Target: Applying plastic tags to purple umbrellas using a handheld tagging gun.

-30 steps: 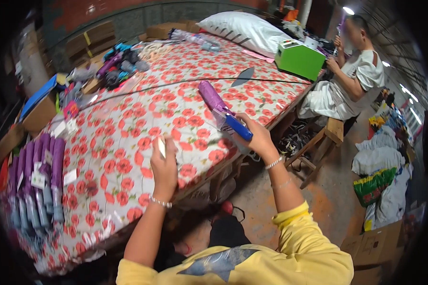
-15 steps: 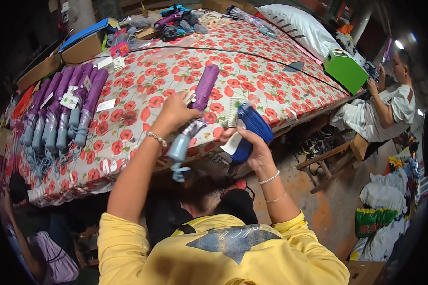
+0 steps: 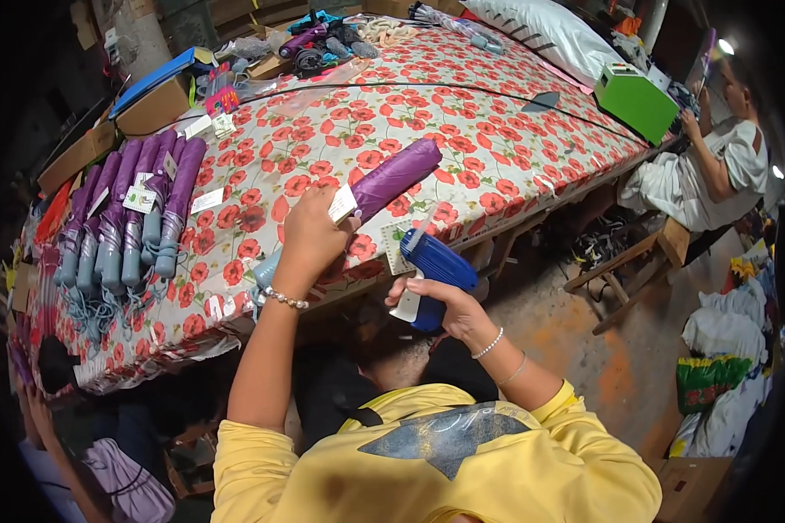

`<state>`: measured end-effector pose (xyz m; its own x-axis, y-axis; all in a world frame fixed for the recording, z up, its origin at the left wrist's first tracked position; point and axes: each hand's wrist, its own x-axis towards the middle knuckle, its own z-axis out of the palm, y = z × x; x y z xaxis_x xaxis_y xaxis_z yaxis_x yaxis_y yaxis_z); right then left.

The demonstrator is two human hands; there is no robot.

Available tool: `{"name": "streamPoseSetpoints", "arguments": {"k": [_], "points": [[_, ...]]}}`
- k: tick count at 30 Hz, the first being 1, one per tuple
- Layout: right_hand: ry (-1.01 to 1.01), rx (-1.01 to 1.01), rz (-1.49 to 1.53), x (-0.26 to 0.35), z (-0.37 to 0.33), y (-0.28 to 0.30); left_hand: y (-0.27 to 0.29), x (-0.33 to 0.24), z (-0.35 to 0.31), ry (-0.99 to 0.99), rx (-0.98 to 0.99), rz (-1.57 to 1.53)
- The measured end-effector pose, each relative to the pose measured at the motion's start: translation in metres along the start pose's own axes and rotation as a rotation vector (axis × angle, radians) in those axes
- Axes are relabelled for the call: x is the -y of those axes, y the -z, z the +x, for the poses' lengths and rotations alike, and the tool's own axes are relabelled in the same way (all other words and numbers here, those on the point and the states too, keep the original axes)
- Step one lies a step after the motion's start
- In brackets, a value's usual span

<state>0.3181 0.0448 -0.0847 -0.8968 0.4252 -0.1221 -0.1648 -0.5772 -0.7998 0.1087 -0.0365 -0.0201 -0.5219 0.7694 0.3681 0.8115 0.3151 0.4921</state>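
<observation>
A folded purple umbrella [image 3: 399,177] lies slantwise over the near edge of the table, with my left hand [image 3: 312,240] wrapped around its lower part. Its grey handle is mostly hidden behind my left wrist. A white tag [image 3: 342,206] shows against the cover beside my left fingers. My right hand [image 3: 452,307] is closed around a blue tagging gun [image 3: 443,260] with a white trigger. The gun's nose points up toward the umbrella, a short gap away. At the gun's front hangs a pale strip of small fasteners [image 3: 396,246].
Several purple umbrellas with grey handles [image 3: 183,187] lie side by side on the flowered tablecloth [image 3: 279,161] at left. A green box [image 3: 635,103] stands at the far right edge. A co-worker [image 3: 715,166] sits there beside a wooden stool [image 3: 628,279]. A black cable [image 3: 392,84] crosses the table.
The umbrella has turned, its top swinging right and its handle going behind my left wrist. My right hand has brought the tagging gun slightly left and nearer to me.
</observation>
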Motion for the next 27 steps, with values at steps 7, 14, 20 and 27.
{"name": "streamPoseSetpoints", "arguments": {"k": [7, 14, 20, 27], "points": [[0.004, 0.051, 0.015, -0.008, 0.012, -0.014, -0.003, 0.008, 0.006, -0.130, -0.019, 0.031], [0.053, 0.043, 0.003, -0.014, 0.005, -0.013, 0.014, 0.002, -0.009, -0.047, 0.148, -0.072], [0.043, 0.010, -0.048, -0.025, 0.002, -0.022, 0.009, 0.009, -0.021, -0.240, 0.058, -0.262], [0.109, -0.014, -0.020, -0.035, 0.002, -0.024, 0.010, 0.001, -0.026, -0.281, -0.009, -0.298]]}}
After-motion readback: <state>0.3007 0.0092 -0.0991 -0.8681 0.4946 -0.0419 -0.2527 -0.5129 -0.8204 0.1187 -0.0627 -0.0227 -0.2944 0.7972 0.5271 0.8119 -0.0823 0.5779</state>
